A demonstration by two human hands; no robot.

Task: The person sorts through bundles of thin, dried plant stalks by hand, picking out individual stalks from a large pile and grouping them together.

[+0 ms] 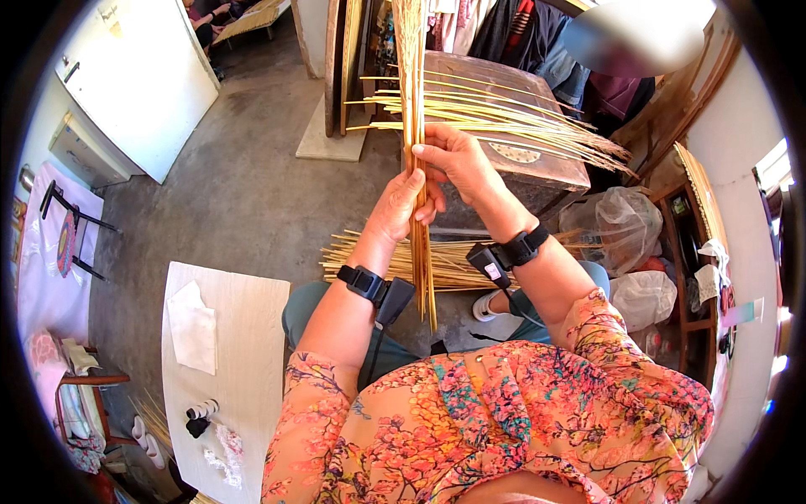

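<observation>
Both my hands are on an upright bundle of dried plant stalks point(412, 69) with feathery seed heads at the upper end. Lower down, my left hand point(403, 198) wraps its fingers around the stalks. Just above it, my right hand point(456, 160) pinches the bundle between thumb and fingers. The cut ends hang below, in front of my knees. Behind the bundle, loose stalks point(478, 110) lie spread across a dark wooden chest point(529, 79). A thicker pile of stalks point(365, 255) rests low down, beyond my knees and partly hidden by my arms.
A pale wooden table point(252, 327) stands at my left, with white paper point(192, 327) on it. Plastic bags point(642, 296) and a wooden shelf unit point(696, 324) are at the right. Clothes point(504, 31) hang behind the chest. Another person point(204, 25) sits far off at upper left.
</observation>
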